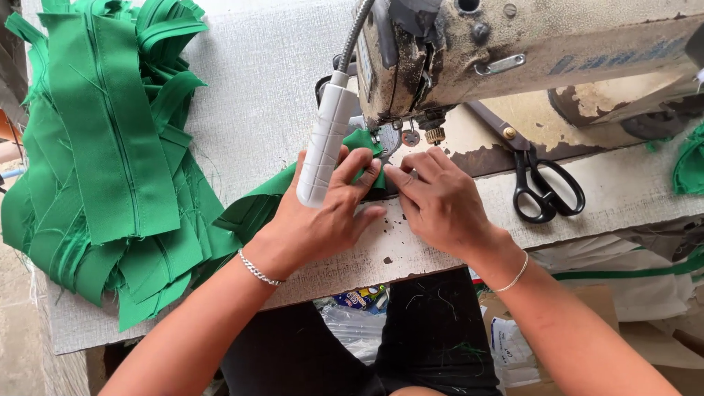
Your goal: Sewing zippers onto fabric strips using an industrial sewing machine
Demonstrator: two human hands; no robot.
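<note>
Fabric (257,205), a green strip, lies under the sewing machine (513,51) needle. The left hand (323,213) and right hand (436,198) press it flat with spread fingers, steadying it. Scissors (539,183) lie just right; a green pile (103,154) sits left.

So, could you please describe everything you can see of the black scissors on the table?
The scissors lie flat on the sewing table, right of both hands, touched by neither. Two glossy black loop handles point toward the person; brownish, worn blades, closed, run up-left under the sewing machine's arm, with a brass-coloured pivot screw showing.
</note>
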